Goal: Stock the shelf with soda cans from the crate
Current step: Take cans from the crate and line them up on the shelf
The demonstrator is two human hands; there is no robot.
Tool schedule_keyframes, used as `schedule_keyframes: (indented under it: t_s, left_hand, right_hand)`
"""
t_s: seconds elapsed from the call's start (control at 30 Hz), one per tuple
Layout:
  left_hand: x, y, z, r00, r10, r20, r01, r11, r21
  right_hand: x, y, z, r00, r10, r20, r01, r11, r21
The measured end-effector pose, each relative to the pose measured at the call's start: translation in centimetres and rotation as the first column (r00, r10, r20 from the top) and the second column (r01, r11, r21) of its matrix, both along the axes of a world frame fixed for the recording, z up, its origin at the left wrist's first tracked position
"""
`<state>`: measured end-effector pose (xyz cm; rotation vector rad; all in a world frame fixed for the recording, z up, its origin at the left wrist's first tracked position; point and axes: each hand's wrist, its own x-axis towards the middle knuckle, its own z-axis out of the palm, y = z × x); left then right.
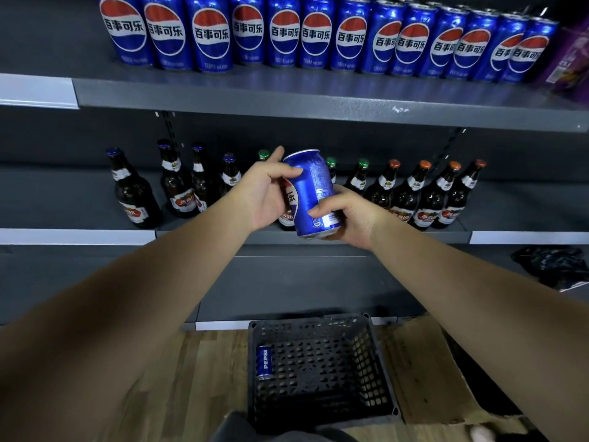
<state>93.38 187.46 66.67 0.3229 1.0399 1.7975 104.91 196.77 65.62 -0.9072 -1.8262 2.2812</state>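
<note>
**A:** Head view, and there's one blue Pepsi can (310, 194) up in the air between both hands. It's in front of the middle shelf (79, 236), just out past its front edge, and well below the top shelf (287, 100).

**B:** Who's got what?

**A:** The left hand (264, 196) has the upper part, with its fingers (294, 172) curled over the can's shoulder and one digit sticking up beside the rim. The right hand (347, 212) pinches low down, thumb pressed across the front near the base. The rest of that hand wraps behind, out of sight.

**B:** Which way is it pointing?

**A:** Rim up, base down, so the long axis is close to vertical, with the top leaning a touch left. The logo is turned toward the left hand and the small print faces us.

**B:** How will it handle?

**A:** I'd say it's a sealed can, so it has some weight and is stiff enough. The wall is thin, though, and it'll dent if it's knocked. It's also smooth and glossy, so it could slide in the grip. I'd take it round the middle of the body, not by the rim.

**B:** Where's it headed?

**A:** Likely up to the row of Pepsi cans (287, 36) along the top shelf, which all stand logo-out. Down on the floor, the black crate (373, 355) holds a second can (264, 362) lying on its side against the left wall. Beer bottles (137, 189) line the middle shelf behind the hands.
</note>
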Motion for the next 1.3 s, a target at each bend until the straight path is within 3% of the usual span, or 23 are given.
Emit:
schedule_keyframes:
  t_s: [0.13, 0.3, 0.4, 0.63, 0.73, 0.83, 0.97, 1.1, 1.3]
  left_hand:
    - [0.3, 1.0, 0.1, 0.995, -0.010, -0.104, 0.005, 0.999, -0.046]
    - [1.0, 1.9, 0.4, 0.942, 0.143, -0.303, -0.216, 0.951, -0.221]
    - [0.9, 2.1, 0.7, 0.922, 0.209, -0.326, -0.290, 0.930, -0.224]
    - [-0.2, 1.7, 1.4, 0.900, 0.132, -0.415, -0.253, 0.934, -0.253]
    - [-0.8, 1.4, 1.4, 0.894, 0.110, -0.435, -0.248, 0.929, -0.274]
    - [-1.1, 0.8, 1.9, 0.930, 0.102, -0.352, -0.204, 0.942, -0.267]
    - [-1.5, 0.2, 2.0, 0.967, 0.094, -0.238, -0.143, 0.970, -0.198]
    - [-1.4, 0.0, 2.2, 0.980, 0.053, -0.194, -0.079, 0.988, -0.130]
    - [-1.0, 0.1, 3.4, 0.975, -0.008, -0.223, -0.010, 0.997, -0.077]
  right_hand:
    - [-0.7, -0.4, -0.1, 0.993, -0.109, -0.049, 0.111, 0.992, 0.053]
    - [-1.4, -1.3, 0.5, 0.984, -0.157, -0.080, 0.171, 0.958, 0.231]
    - [-1.9, -1.8, 1.0, 0.984, -0.132, -0.119, 0.164, 0.932, 0.324]
    - [-2.4, -2.6, 0.7, 0.977, -0.176, -0.122, 0.209, 0.906, 0.369]
    - [-2.4, -2.7, 0.5, 0.972, -0.197, -0.126, 0.228, 0.920, 0.320]
    - [-2.6, -2.7, 1.1, 0.981, -0.184, -0.054, 0.190, 0.972, 0.140]
    - [-2.1, -2.2, 2.1, 0.997, 0.007, -0.078, -0.015, 0.994, -0.111]
    - [-1.4, -1.9, 1.9, 0.987, 0.127, -0.094, -0.139, 0.980, -0.142]
    - [-1.5, -1.8, 1.9, 0.973, 0.113, -0.200, -0.153, 0.969, -0.193]
